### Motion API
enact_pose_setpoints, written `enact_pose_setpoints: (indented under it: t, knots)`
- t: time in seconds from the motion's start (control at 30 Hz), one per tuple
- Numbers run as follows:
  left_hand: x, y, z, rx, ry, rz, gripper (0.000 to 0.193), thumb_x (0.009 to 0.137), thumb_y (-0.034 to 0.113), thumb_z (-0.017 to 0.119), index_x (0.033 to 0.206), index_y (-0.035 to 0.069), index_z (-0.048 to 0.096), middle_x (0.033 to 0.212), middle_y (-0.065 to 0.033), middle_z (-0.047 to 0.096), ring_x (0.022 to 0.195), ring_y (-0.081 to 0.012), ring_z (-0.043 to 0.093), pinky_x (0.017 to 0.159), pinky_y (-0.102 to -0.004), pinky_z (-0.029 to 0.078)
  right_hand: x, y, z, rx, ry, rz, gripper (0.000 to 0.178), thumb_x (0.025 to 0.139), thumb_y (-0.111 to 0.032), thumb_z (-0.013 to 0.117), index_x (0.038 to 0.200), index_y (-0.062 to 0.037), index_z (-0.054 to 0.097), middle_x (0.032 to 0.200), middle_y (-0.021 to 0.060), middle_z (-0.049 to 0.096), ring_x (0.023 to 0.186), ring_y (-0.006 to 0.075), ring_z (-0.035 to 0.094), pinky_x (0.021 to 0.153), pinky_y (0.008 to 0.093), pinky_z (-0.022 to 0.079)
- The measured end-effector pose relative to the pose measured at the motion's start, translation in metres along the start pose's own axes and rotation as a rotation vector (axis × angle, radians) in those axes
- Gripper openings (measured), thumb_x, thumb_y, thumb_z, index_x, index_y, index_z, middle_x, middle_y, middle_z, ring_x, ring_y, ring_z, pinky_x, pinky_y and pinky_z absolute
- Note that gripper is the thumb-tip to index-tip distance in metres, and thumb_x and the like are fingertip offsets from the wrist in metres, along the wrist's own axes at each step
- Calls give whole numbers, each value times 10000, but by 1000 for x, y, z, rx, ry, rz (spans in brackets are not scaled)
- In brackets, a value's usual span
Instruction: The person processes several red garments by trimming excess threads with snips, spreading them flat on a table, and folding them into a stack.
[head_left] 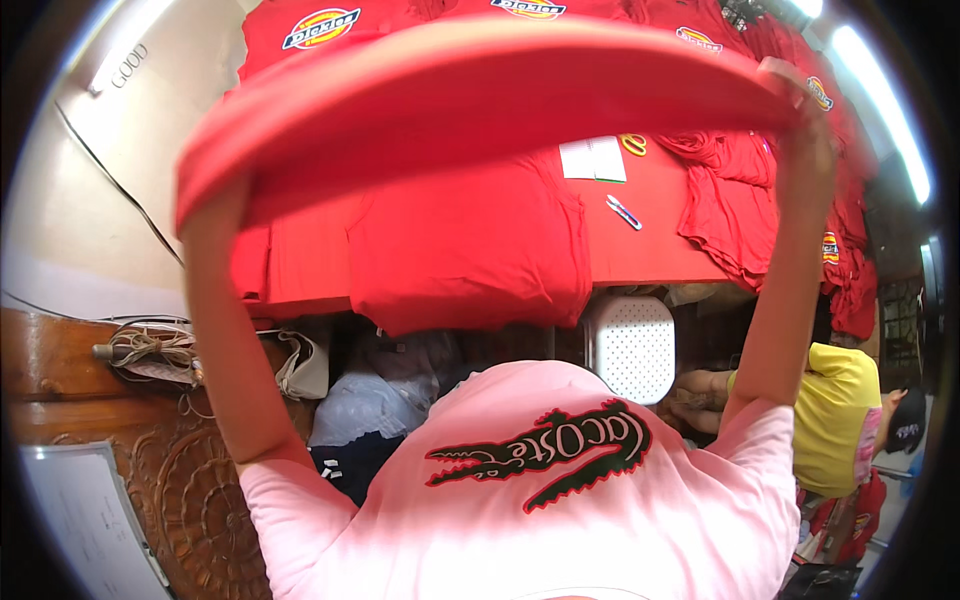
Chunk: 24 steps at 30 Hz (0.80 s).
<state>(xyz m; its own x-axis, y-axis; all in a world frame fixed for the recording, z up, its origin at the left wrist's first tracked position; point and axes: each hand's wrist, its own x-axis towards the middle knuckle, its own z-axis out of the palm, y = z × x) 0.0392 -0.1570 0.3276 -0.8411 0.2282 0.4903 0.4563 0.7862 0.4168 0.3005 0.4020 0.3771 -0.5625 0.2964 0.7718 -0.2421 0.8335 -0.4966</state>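
A red shirt [480,95] is stretched out wide in the air between my raised hands, blurred by motion. My left hand [216,205] holds its left end; cloth covers the fingers. At the other end, my right hand [806,115] is closed around the fabric, also smeared. Below the raised shirt, another red shirt [470,245] lies spread on the red-topped table [650,255], its lower part hanging over the front edge. Thread snips [624,212] with a blue handle lie to its right, near a white paper [593,160] and yellow-handled scissors [634,145].
Piled red shirts [725,205] with badges line the table's right and far sides. A white perforated stool [632,350] stands under the front edge, beside plastic bags [365,405]. At right sits a person in yellow [835,420]. Carved wood [215,500] stands at left.
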Motion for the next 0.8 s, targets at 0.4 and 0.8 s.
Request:
enact_pose_setpoints:
  t: [0.4, 0.8]
  knots:
    - [-284, -103, 194, -178, -628, -211, 471, 932, 211, 641, 1358, 23, 568, 1369, -289, 560, 1289, -458, 507, 1066, -482, 431, -331, 48, 153, 135, -517, 618, 554, 808, 125, 328, 1199, -9, 697, 1114, 96, 724, 824, 132, 678, 722, 270, 567]
    - [-263, -93, 186, 98, 89, -72, 216, 763, 41, 708, 898, 73, 542, 954, -118, 575, 935, -349, 585, 870, -467, 445, -363, 49, 185, 225, -327, 1019, 338, 833, 139, 568, 1128, -28, 570, 1052, 15, 625, 883, 91, 621, 781, 225, 503]
